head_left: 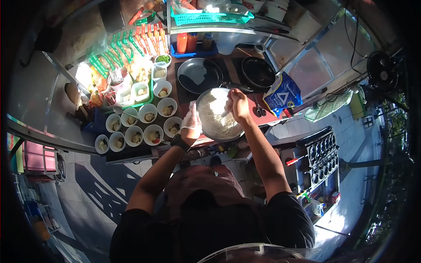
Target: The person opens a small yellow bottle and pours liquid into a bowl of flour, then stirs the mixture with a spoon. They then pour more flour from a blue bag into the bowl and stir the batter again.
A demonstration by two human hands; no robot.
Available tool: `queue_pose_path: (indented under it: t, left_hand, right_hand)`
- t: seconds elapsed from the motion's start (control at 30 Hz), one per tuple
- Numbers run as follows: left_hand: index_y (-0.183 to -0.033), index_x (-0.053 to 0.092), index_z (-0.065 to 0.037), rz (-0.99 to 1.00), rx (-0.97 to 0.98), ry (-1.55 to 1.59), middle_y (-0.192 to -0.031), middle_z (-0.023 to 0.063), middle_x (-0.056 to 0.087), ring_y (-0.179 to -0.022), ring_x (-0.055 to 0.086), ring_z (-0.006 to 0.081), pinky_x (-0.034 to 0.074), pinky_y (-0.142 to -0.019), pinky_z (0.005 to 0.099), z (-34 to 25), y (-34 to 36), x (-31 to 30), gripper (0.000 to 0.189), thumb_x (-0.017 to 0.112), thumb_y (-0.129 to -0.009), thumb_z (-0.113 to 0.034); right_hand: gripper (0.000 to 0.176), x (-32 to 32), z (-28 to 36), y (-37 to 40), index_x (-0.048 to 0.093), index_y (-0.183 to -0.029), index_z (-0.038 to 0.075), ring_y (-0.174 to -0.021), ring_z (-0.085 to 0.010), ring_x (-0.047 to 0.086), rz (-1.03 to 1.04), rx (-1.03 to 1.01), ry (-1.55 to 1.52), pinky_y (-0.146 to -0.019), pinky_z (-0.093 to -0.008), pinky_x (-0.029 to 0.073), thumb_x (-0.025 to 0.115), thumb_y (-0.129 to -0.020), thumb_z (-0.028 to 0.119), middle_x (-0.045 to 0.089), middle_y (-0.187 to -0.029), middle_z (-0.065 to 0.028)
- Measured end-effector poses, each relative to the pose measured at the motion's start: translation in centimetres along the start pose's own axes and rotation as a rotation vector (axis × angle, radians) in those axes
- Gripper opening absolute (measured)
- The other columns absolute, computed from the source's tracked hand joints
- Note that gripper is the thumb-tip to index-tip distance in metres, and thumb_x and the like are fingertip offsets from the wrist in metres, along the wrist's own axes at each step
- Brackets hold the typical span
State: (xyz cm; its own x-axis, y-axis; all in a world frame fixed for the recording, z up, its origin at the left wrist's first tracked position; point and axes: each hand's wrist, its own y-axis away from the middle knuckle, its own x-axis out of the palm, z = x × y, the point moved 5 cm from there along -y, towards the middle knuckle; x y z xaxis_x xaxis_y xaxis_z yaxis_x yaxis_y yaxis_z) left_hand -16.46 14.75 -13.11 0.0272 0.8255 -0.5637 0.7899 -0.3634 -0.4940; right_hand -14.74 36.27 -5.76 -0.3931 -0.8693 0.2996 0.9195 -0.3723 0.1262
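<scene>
A round metal bowl (220,134) of white flour or powder sits at the counter's front edge. My left hand (191,122), in a clear plastic glove, rests against the bowl's left rim, fingers extended. Above the right side of the bowl, my right hand (238,105) is closed round the handle of a whisk (224,115), whose wires reach into the powder. Several white bowls (153,134) with small portions of food stand to the left. Behind the mixing bowl lies a large black frying pan (200,75).
A smaller black pan (258,72), scissors (260,109) and a blue bag (284,94) are at the right. Sauce bottles (182,43) stand in a blue tray behind. A green basket (210,18) is on the shelf above. A moulded pan (323,158) stands right of my arm.
</scene>
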Motion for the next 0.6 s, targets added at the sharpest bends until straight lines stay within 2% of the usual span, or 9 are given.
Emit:
queue_pose_path:
  t: [0.07,0.13,0.2,0.27,0.33,0.4,0.47,0.53,0.6]
  left_hand:
    - [-0.155,0.030,0.000,-0.199,0.229,-0.109,-0.089,0.0178,0.060,-0.077,0.064,0.0357,0.052,-0.072,0.0458,-0.7,0.1,-0.2,0.062,0.053,-0.098,-0.005]
    - [-0.156,0.027,0.001,-0.095,0.119,-0.125,-0.091,0.0194,0.062,-0.076,0.065,0.0375,0.053,-0.072,0.0467,-0.7,0.5,-0.5,0.065,0.054,-0.097,-0.005]
    - [-0.158,0.020,0.002,0.097,-0.101,-0.131,-0.094,0.0225,0.066,-0.076,0.067,0.0409,0.054,-0.073,0.0484,-0.3,0.2,-0.2,0.071,0.054,-0.096,-0.004]
    - [-0.159,0.017,0.001,0.164,-0.130,-0.086,-0.096,0.0250,0.066,-0.079,0.067,0.0432,0.053,-0.073,0.0504,-0.2,0.1,-0.8,0.076,0.054,-0.093,-0.003]
    - [-0.160,0.015,-0.001,0.122,-0.028,0.027,-0.095,0.0259,0.066,-0.079,0.067,0.0436,0.053,-0.072,0.0516,-1.3,0.2,-1.5,0.080,0.055,-0.091,-0.003]
    - [-0.160,0.015,0.000,0.118,-0.049,0.019,-0.092,0.0259,0.066,-0.078,0.067,0.0436,0.053,-0.072,0.0518,-1.1,0.3,-1.1,0.081,0.055,-0.090,-0.002]
    - [-0.160,0.016,0.000,0.101,-0.101,-0.017,-0.092,0.0263,0.068,-0.079,0.068,0.0437,0.053,-0.072,0.0515,-0.8,0.3,-0.9,0.080,0.055,-0.091,-0.004]
    - [-0.160,0.017,-0.001,0.087,-0.109,0.028,-0.093,0.0272,0.068,-0.080,0.068,0.0439,0.053,-0.072,0.0513,-1.3,0.9,-1.0,0.078,0.055,-0.092,-0.004]
    - [-0.160,0.018,-0.003,0.072,-0.127,0.076,-0.095,0.0281,0.069,-0.082,0.069,0.0441,0.053,-0.072,0.0512,-1.9,1.6,-1.1,0.076,0.054,-0.093,-0.004]
  right_hand:
    - [0.030,-2.1,0.7,-1.8,0.053,-0.086,0.006,-0.043,-0.0092,0.033,-0.048,-0.138,0.144,-0.043,-0.0295,0.027,0.045,-0.111,0.021,0.036,-0.057,0.0026]
    - [0.031,-2.5,1.6,-2.7,0.053,-0.086,0.006,-0.043,-0.0092,0.032,-0.101,-0.276,0.044,-0.043,-0.0292,0.027,0.045,-0.111,0.021,0.035,-0.056,0.0027]
    - [0.029,-1.1,-0.4,-2.3,0.053,-0.087,0.006,-0.043,-0.0101,0.030,0.026,-0.160,-0.133,-0.044,-0.0309,0.028,0.046,-0.110,0.021,0.034,-0.056,0.0030]
    - [0.028,-1.4,-1.9,-2.0,0.053,-0.087,0.006,-0.043,-0.0104,0.030,0.079,0.066,0.002,-0.043,-0.0315,0.028,0.047,-0.110,0.022,0.034,-0.055,0.0028]
    - [0.029,-2.6,0.2,-3.1,0.053,-0.087,0.007,-0.043,-0.0103,0.031,-0.010,-0.113,0.116,-0.044,-0.0296,0.029,0.047,-0.110,0.023,0.034,-0.055,0.0026]
    - [0.029,-2.4,1.6,-3.6,0.053,-0.087,0.007,-0.044,-0.0103,0.031,-0.073,-0.311,0.038,-0.044,-0.0289,0.029,0.046,-0.111,0.022,0.034,-0.055,0.0023]
    - [0.029,-0.7,-0.4,-2.9,0.053,-0.087,0.007,-0.044,-0.0109,0.034,0.072,-0.165,-0.137,-0.044,-0.0308,0.031,0.045,-0.111,0.021,0.036,-0.057,0.0022]
    - [0.029,-0.5,-1.7,-2.9,0.053,-0.088,0.007,-0.043,-0.0116,0.035,0.211,0.122,0.017,-0.043,-0.0322,0.031,0.046,-0.111,0.023,0.036,-0.056,0.0018]
    - [0.030,-1.6,-0.5,-3.6,0.053,-0.089,0.006,-0.041,-0.0107,0.033,0.079,-0.035,0.117,-0.042,-0.0313,0.031,0.044,-0.111,0.025,0.036,-0.054,0.0016]
